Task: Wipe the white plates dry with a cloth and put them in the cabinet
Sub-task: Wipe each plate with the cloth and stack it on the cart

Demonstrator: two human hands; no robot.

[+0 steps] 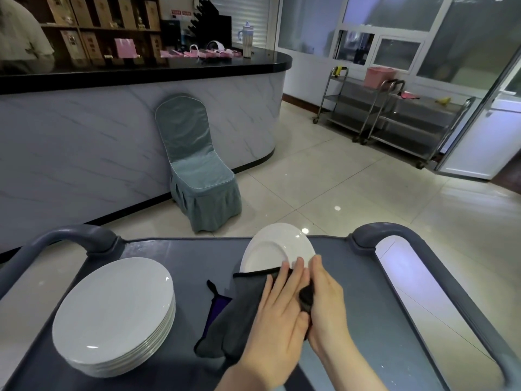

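Drying a plate over the cart

Left hand (279, 311), fingers straight, presses the cloth (245, 311) flat on the plate (277, 249). Right hand (327, 300) grips its rim. Best to keep the grip firm and sweep round the rim. The plate is white, glossy and tilted, above the cart (183, 255) and right of the stack (115, 311).

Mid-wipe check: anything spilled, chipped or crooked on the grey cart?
Nothing stands out. The round white plate is tilted only because the right hand holds it while the left hand presses the dark grey cloth on it. The stack of white plates sits even on the grey cart.
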